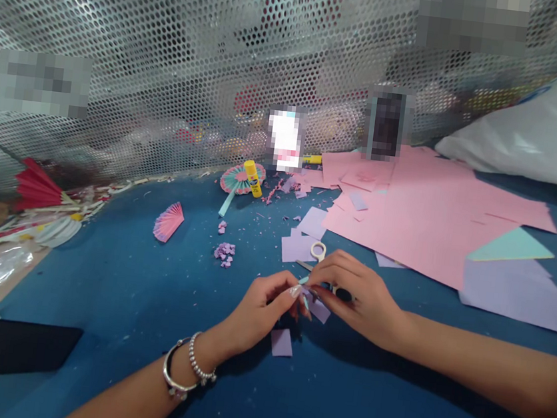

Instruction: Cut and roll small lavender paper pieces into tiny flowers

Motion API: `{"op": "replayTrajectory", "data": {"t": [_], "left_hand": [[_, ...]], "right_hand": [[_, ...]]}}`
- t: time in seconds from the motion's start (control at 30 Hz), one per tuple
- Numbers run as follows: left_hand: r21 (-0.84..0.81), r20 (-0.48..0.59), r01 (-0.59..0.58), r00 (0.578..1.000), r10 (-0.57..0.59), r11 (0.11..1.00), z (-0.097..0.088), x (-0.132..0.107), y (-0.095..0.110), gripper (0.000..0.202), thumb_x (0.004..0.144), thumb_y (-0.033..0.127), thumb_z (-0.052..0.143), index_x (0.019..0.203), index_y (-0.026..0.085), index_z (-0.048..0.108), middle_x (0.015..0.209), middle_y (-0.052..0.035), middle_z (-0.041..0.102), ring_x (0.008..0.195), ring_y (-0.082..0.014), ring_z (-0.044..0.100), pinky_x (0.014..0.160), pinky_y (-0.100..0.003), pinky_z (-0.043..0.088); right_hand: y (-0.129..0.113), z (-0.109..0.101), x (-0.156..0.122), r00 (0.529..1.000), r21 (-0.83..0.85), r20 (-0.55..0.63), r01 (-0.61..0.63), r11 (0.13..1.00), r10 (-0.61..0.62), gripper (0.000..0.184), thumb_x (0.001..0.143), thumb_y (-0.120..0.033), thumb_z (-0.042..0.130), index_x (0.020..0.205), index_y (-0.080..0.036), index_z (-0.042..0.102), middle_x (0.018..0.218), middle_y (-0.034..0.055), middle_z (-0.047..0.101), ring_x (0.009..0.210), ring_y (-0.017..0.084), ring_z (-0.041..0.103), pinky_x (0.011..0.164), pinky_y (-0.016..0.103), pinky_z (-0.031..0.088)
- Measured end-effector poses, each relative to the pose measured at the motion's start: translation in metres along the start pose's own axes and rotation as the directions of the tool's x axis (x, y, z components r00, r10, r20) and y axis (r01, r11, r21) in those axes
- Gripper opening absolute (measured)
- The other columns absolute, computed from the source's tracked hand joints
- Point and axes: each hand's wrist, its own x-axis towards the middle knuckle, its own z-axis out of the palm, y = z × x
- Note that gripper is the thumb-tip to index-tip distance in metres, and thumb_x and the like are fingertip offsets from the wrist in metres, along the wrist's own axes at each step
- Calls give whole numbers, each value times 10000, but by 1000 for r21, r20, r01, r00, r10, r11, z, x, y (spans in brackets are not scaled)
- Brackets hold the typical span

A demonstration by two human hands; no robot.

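Note:
My left hand (267, 305) and my right hand (359, 299) meet over the blue table, fingertips pinched together. Between them is a small strip of mint paper (305, 302), mostly hidden by the fingers. Scissors (319, 250) with white handles lie under my right hand, partly covered by it. Small lilac paper squares lie close by: one square (282, 343) in front of the hands, another partly under the fingers, and more paper (297, 248) behind. A heap of tiny lilac paper pieces (224, 252) sits to the left of my hands.
Large pink sheets (409, 210) spread at the right, beside lilac and mint sheets. A glue stick (252, 179) rests by a round pleated paper fan (234, 178); a smaller pink fan (169, 221) lies left. A dark flat object (6, 349) sits at the lower left. Perforated metal mesh (175, 56) closes the back.

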Motion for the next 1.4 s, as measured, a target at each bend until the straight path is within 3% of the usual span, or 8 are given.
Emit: {"op": "replayTrajectory", "data": {"t": [0.57,0.83,0.97,1.13,1.27,1.4], "left_hand": [[69,-22,-39,999,41,997,1,0,-3,255,916,307,414,803,134,564,706,-20,605,642,-105,543,636,-225,441],[247,-159,-18,986,59,969,1,0,-2,250,916,310,412,791,147,554,638,21,542,589,-97,501,587,-214,390],[242,-248,-2,967,64,970,1,1,-3,234,922,301,400,839,149,556,644,29,525,594,-95,490,584,-206,376],[230,-262,-7,963,69,973,0,0,-2,279,934,314,365,805,153,553,638,26,513,588,-97,464,577,-214,357],[164,-245,-35,967,75,986,-1,1,-2,344,939,358,334,761,153,545,648,14,527,593,-100,463,593,-221,365],[48,-190,-34,981,42,998,-3,3,-4,300,893,399,442,742,157,538,649,5,578,578,-98,499,552,-209,367]], "right_hand": [[-2,-1,2,1000,22,1,-22,1000,22,130,843,-137,523,949,-193,574,849,45,626,807,166,538,753,341,465],[-5,2,-2,998,-202,60,29,979,-17,231,829,-95,502,1028,-191,570,925,65,606,866,192,504,750,350,468],[-10,4,-2,987,-359,163,46,932,14,362,790,-69,484,1132,-171,539,1027,104,566,956,244,483,802,410,466],[-12,3,-1,975,-447,218,69,892,34,446,781,-87,484,1219,-167,496,1081,123,545,1002,284,469,800,446,467],[-11,1,-2,982,-420,187,68,905,13,454,784,-80,463,1227,-176,496,1127,128,519,1018,274,462,841,448,446],[-10,-3,-3,985,-294,173,77,953,-27,467,788,-63,420,1224,-208,499,1116,114,513,1009,247,469,850,429,439]]}}
